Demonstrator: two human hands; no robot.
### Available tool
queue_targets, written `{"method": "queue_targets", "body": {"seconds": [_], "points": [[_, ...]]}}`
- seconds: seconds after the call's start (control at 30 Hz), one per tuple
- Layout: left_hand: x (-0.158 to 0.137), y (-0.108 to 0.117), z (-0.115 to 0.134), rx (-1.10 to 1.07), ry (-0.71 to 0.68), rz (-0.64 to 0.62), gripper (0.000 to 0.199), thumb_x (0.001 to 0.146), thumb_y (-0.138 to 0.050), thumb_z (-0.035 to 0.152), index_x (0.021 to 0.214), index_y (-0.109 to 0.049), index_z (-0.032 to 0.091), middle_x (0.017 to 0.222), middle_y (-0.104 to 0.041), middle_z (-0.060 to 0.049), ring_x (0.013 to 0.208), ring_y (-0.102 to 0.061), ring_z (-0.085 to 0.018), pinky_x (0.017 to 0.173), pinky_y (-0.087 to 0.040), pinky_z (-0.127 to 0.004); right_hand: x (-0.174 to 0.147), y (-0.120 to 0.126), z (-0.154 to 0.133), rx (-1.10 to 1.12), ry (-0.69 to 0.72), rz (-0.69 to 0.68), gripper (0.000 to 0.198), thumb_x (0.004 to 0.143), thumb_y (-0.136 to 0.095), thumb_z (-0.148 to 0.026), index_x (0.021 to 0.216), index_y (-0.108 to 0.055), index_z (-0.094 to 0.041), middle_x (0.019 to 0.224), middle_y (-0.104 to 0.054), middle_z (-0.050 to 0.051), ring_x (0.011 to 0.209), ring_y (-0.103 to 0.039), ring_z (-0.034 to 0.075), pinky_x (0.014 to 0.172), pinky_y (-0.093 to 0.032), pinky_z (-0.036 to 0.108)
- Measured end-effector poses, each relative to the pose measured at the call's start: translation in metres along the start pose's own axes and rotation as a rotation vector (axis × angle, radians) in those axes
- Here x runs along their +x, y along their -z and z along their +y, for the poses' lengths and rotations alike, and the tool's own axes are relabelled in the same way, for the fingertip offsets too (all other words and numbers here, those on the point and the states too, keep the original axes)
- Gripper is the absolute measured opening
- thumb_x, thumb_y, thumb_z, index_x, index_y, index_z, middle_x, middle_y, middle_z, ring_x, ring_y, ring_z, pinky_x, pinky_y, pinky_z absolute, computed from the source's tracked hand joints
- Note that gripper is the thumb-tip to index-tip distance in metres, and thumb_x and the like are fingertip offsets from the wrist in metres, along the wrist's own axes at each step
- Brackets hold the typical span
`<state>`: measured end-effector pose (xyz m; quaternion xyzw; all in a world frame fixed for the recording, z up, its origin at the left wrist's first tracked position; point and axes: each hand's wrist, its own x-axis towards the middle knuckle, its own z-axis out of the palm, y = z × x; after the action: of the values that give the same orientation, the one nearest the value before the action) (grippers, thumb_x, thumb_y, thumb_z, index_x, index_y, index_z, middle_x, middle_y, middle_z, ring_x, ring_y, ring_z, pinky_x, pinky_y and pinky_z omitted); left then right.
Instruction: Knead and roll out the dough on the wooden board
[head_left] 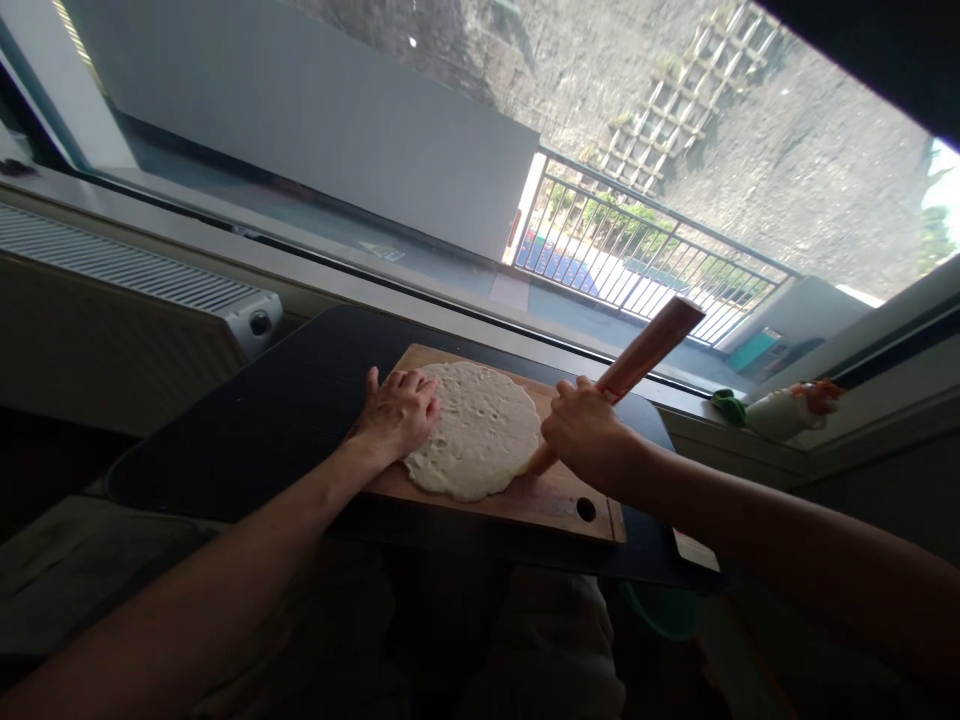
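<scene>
A flat, roughly round sheet of dough (476, 430) with small dents lies on a wooden cutting board (559, 508). My left hand (401, 410) rests at the dough's left edge, fingers spread and the fingertips on it. In my right hand (583, 422) is a wooden rolling pin (652, 345), gripped around its middle. The pin is tilted, its upper end pointing up and away to the right. Its lower end comes down beside the dough's right edge; I cannot tell whether it touches the board.
Under the board is a dark table (292, 400). A radiator (127, 300) stands at the left below a large window. On the sill at the right sits a white container (780, 412) beside something green. A pale card-like item (696, 550) lies at the table's right edge, above a green basin (664, 608).
</scene>
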<state>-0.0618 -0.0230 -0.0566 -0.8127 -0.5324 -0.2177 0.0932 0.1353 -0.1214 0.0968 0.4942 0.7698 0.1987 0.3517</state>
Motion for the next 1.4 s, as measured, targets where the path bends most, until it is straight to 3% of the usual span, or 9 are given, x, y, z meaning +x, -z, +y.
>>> {"method": "queue_targets", "body": {"seconds": [0.17,0.33,0.47,0.6,0.73,0.9,1.0,1.27,1.4], "points": [[0.0,-0.004,-0.001,-0.008,-0.004,0.01,0.037,0.09,-0.039,0.032,0.117,-0.059,0.018,0.117,-0.058,-0.011,0.109,-0.048,-0.028,0.105,-0.013,-0.057,-0.015,-0.012,0.011,0.134,-0.066,-0.039,0.016,0.084,-0.054,-0.018,0.085,-0.07,-0.015,0.09,-0.066,0.015,0.09,-0.052,0.029,0.072,-0.037,0.04],[0.001,0.006,0.001,-0.039,0.016,0.021,0.042,0.088,-0.042,0.03,0.127,-0.052,0.016,0.121,-0.056,-0.013,0.113,-0.046,-0.029,0.107,-0.011,-0.057,-0.036,-0.045,0.02,0.333,-0.14,-0.061,0.016,0.084,-0.053,-0.018,0.093,-0.067,-0.022,0.091,-0.066,0.01,0.09,-0.053,0.027,0.069,-0.035,0.035],[-0.005,0.023,0.03,-0.108,-0.126,0.048,0.039,0.088,-0.043,0.023,0.125,-0.053,0.016,0.13,-0.051,-0.011,0.12,-0.042,-0.027,0.11,-0.007,-0.054,-0.049,-0.074,0.024,0.508,-0.155,0.024,0.015,0.085,-0.054,-0.024,0.097,-0.063,-0.026,0.089,-0.065,0.006,0.089,-0.053,0.024,0.066,-0.034,0.031],[-0.02,0.026,0.073,-0.3,-0.341,-0.074,0.028,0.086,-0.048,0.025,0.11,-0.063,0.025,0.116,-0.059,-0.005,0.111,-0.049,-0.023,0.11,-0.015,-0.051,-0.053,-0.09,0.02,0.613,-0.159,0.028,0.014,0.083,-0.055,-0.025,0.095,-0.063,-0.027,0.086,-0.065,0.003,0.087,-0.054,0.022,0.066,-0.033,0.029],[-0.033,0.023,0.093,-0.344,-0.389,-0.157,0.027,0.09,-0.046,0.03,0.112,-0.061,0.032,0.111,-0.059,-0.003,0.109,-0.048,-0.022,0.108,-0.016,-0.053,-0.054,-0.096,0.014,0.676,-0.183,0.085,0.015,0.086,-0.051,-0.025,0.098,-0.06,-0.026,0.089,-0.065,0.003,0.088,-0.054,0.021,0.067,-0.033,0.028],[-0.036,0.025,0.092,-0.312,-0.383,-0.148,0.027,0.09,-0.046,0.03,0.113,-0.06,0.033,0.114,-0.057,-0.003,0.111,-0.046,-0.023,0.109,-0.011,-0.057,-0.057,-0.097,0.013,0.696,-0.183,0.047,0.013,0.085,-0.054,-0.027,0.097,-0.06,-0.026,0.087,-0.065,0.003,0.088,-0.054,0.021,0.065,-0.032,0.027],[-0.035,0.024,0.093,-0.305,-0.374,-0.145,0.027,0.09,-0.046,0.028,0.113,-0.061,0.033,0.113,-0.057,-0.003,0.111,-0.046,-0.022,0.109,-0.013,-0.054,-0.057,-0.096,0.012,0.702,-0.187,0.054,0.019,0.086,-0.053,-0.027,0.104,-0.06,-0.028,0.091,-0.066,0.003,0.091,-0.054,0.021,0.064,-0.032,0.027],[-0.037,0.021,0.094,-0.295,-0.388,-0.132,0.029,0.09,-0.046,0.028,0.115,-0.059,0.031,0.115,-0.057,-0.003,0.112,-0.046,-0.022,0.109,-0.018,-0.05,-0.056,-0.096,0.017,0.671,-0.151,0.057,0.016,0.085,-0.054,-0.028,0.099,-0.061,-0.027,0.086,-0.065,0.003,0.088,-0.054,0.021,0.065,-0.032,0.027],[-0.032,0.021,0.096,-0.275,-0.394,-0.141,0.035,0.09,-0.045,0.027,0.124,-0.053,0.028,0.114,-0.057,-0.005,0.111,-0.047,-0.023,0.109,-0.015,-0.053,-0.049,-0.101,0.027,0.65,-0.197,0.031,0.014,0.083,-0.056,-0.027,0.095,-0.063,-0.026,0.084,-0.066,0.003,0.087,-0.054,0.022,0.066,-0.032,0.028]]}}
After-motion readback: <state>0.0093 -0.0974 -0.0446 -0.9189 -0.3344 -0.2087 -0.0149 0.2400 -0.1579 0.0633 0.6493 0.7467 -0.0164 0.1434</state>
